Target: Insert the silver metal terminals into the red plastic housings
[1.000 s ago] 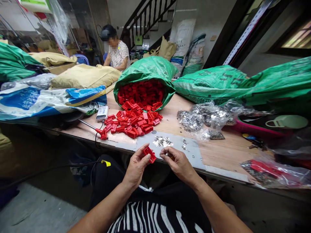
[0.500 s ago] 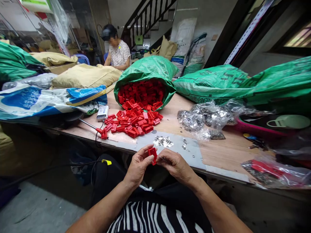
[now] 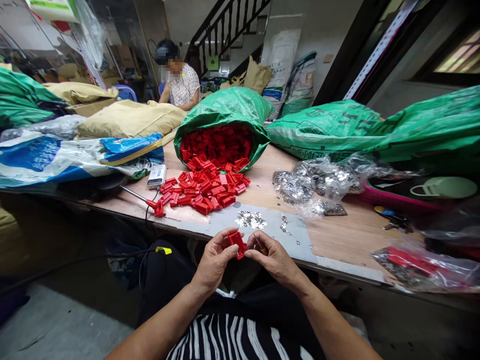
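Your left hand (image 3: 216, 256) grips a red part (image 3: 237, 243), apparently steadying it, while your right hand (image 3: 273, 256) clasps a brownish handle (image 3: 264, 249).

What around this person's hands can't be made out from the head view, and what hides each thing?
All in the head view:
- Red piece: its underside, covered by the left hand.
- Tool: most of its form, covered by the fingers of the right hand.
- Silver pieces: single outlines, too small.
- Open green sack: its depths, hidden by its walls and the red parts in its mouth.
- Far-right green sack: cut off by the right edge.
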